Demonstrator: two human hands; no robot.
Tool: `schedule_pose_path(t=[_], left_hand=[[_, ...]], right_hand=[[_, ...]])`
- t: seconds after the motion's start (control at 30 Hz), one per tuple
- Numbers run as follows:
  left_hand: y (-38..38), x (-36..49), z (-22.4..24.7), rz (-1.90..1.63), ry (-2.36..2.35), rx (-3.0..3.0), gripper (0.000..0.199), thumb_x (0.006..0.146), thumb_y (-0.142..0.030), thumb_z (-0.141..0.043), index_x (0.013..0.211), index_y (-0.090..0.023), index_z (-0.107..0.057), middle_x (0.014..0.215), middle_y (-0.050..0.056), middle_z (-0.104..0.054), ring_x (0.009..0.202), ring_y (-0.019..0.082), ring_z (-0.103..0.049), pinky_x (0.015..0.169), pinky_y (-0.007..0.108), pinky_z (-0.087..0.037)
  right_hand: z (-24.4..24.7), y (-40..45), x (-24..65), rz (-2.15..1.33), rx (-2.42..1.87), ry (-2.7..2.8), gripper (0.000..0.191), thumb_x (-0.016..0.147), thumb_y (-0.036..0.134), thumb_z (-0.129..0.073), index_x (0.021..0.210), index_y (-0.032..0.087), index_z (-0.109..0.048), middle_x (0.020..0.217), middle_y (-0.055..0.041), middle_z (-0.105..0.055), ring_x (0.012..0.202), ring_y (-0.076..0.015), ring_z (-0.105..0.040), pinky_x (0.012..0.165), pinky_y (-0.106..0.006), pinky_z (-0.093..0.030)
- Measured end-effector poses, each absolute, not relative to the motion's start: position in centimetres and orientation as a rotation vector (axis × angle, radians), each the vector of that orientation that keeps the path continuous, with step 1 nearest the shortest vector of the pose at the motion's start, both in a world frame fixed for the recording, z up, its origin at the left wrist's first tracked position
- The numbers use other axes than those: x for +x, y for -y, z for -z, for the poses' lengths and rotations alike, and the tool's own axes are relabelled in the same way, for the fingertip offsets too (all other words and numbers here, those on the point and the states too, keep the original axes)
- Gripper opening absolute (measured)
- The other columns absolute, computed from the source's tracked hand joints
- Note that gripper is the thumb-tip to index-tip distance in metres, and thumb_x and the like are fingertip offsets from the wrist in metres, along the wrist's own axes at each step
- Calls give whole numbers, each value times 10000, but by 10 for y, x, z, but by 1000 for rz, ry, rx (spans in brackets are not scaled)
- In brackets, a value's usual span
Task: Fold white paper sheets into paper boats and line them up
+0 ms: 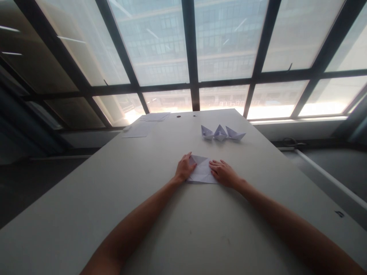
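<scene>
A white sheet of paper (202, 170), folded into a small flat piece with slanting creases, lies on the table in front of me. At its left edge is my left hand (183, 168), thumb over the top of the paper and fingers along the edge, gripping it. My right hand (225, 172) rests flat on the right edge, fingers stretched out and pointing left. Beyond the hands stand three folded paper boats side by side: a left one (207, 132), a middle one (220, 133) and a right one (235, 133).
Flat white sheets (136, 130) lie at the far left of the long white table (155, 221). Two small dark spots show near its far edge. Behind the table rise large windows with dark frames (195, 86). A dark mark (339, 214) is on the table at right.
</scene>
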State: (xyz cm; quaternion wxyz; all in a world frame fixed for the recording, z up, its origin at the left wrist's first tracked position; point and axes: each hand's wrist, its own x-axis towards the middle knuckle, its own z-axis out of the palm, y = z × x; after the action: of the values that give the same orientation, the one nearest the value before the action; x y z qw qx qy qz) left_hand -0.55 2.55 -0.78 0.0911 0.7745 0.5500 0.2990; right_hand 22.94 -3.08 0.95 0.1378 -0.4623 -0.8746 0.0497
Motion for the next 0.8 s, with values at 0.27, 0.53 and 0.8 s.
schedule_pose_path(t=[0.27, 0.53, 0.8], left_hand=[[-9, 8, -2, -838, -1154, 2513, 550, 902, -97, -433, 1428, -250, -482, 1329, 53, -586, 1196, 177, -568, 1058, 314, -444], [13, 16, -18, -298, -951, 2789, 555, 966, -372, -476, 1503, -317, -350, 1557, 13, -359, 1435, 198, -329, 1194, 426, -210], [22, 27, -15, -294, -1195, 2900, 424, 1036, -324, -274, 1367, -221, -518, 1452, 79, -503, 1420, 211, -348, 1196, 447, -175]], right_hand=[[-7, 30, 229, -140, -1316, 2504, 365, 970, 224, -428, 1299, 192, -582, 1435, -110, -525, 1355, -238, -438, 1134, -464, -278], [-1, 28, 229, -134, -1336, 2464, 401, 971, 234, -429, 1345, 174, -562, 1417, -111, -543, 1342, -221, -458, 1136, -445, -286], [-12, 32, 224, -67, -1380, 2444, 302, 957, 233, -460, 1075, 158, -727, 1159, -135, -702, 1129, -240, -609, 1038, -332, -391]])
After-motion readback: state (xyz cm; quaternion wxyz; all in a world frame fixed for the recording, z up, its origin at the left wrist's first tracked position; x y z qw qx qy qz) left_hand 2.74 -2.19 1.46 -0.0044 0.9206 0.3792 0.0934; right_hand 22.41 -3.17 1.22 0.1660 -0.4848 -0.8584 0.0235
